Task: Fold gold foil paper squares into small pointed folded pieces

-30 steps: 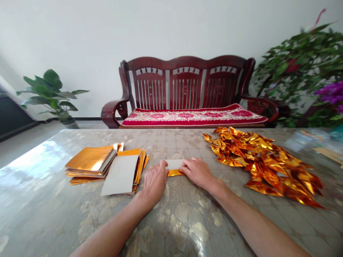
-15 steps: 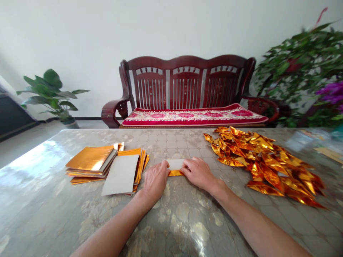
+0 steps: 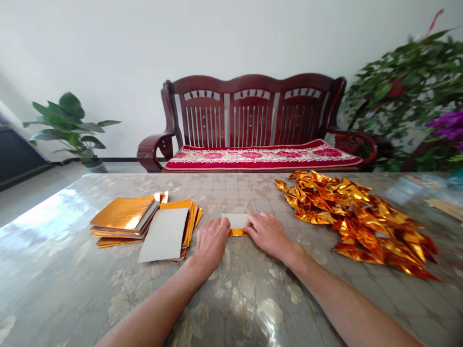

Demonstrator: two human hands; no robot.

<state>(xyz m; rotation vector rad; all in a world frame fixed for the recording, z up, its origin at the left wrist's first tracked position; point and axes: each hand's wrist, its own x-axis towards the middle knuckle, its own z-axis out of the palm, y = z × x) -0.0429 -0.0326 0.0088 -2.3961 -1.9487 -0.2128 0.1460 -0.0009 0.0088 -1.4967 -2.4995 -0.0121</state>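
A sheet of gold foil paper [image 3: 237,220] lies on the table between my hands, pale side up, its near edge folded over into a narrow gold strip. My left hand [image 3: 213,241] pinches the left end of that fold. At the right end, my right hand [image 3: 265,232] grips the fold with curled fingers. Left of my hands are two stacks of flat sheets: a gold-topped stack [image 3: 121,213] and a stack with a pale sheet [image 3: 164,236] on top. A heap of folded gold foil pieces [image 3: 347,212] spreads to the right.
The table [image 3: 224,308] has a glossy patterned cover. Clear plastic [image 3: 415,188] lies at its far right. Behind it stands a dark red wooden bench [image 3: 251,111] with a red and white cushion [image 3: 260,156]. Potted plants [image 3: 70,125] flank the bench.
The gold strip looks slightly narrower, and my left fingers are a little more closed on the fold. Both hands stay in nearly the same place.
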